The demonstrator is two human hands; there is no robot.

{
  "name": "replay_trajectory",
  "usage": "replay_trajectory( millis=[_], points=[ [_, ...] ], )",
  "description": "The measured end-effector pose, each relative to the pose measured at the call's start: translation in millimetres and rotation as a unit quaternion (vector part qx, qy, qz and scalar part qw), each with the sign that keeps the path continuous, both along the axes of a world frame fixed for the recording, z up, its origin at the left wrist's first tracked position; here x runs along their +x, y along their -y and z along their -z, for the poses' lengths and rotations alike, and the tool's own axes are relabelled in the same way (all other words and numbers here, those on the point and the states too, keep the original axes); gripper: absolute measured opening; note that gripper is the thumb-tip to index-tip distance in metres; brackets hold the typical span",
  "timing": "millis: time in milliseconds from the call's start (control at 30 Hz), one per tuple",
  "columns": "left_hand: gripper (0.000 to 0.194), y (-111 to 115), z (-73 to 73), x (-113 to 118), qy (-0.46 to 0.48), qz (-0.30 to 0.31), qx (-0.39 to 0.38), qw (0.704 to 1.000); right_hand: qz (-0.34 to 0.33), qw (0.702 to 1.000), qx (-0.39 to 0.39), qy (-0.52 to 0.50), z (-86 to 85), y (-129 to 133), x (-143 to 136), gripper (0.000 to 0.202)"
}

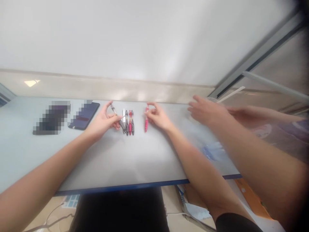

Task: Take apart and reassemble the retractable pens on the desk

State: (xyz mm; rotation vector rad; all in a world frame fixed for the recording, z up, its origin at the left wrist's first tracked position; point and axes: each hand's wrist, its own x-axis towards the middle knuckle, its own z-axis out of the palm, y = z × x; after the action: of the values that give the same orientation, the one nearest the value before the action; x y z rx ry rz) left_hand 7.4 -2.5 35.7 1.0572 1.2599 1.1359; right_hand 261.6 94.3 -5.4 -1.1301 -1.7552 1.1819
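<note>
In the head view, my left hand (102, 120) pinches a grey-and-black pen (117, 117) between thumb and fingers, tilted with its lower end beside the other pens. Several pens lie side by side on the table between my hands, among them a white pen (124, 115), a red pen (130, 126) and a dark pen (132, 127). My right hand (159, 117) grips a pink pen (146, 125) by finger and thumb, nearly upright in the view and a little apart from the row on its right.
Two dark phones, one a blue-black phone (85, 116) and one blurred dark phone (50, 120), lie left on the grey table (116, 167). Another person's hand (205, 111), smeared by motion, reaches in at right. Near it lies clear plastic with blue (209, 153). A white wall panel (108, 42) stands behind.
</note>
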Motion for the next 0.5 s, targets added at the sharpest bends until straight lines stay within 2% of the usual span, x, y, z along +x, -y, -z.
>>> replay_trajectory(
  millis=[133,267,500],
  points=[
    [0.108,0,4.7,0,-0.003,0.009,0.007,1.0,0.019,1.0,0.007,0.01,-0.1,2,0,0.029],
    [0.106,-1,9.8,0,0.006,0.011,0.008,1.0,0.015,1.0,0.011,0.014,3.5,0,-2,0.034],
    [0.102,-1,11.6,-2,-0.046,0.009,0.023,0.999,0.036,0.999,0.004,-0.004,4.1,-2,1,0.037]
  ],
)
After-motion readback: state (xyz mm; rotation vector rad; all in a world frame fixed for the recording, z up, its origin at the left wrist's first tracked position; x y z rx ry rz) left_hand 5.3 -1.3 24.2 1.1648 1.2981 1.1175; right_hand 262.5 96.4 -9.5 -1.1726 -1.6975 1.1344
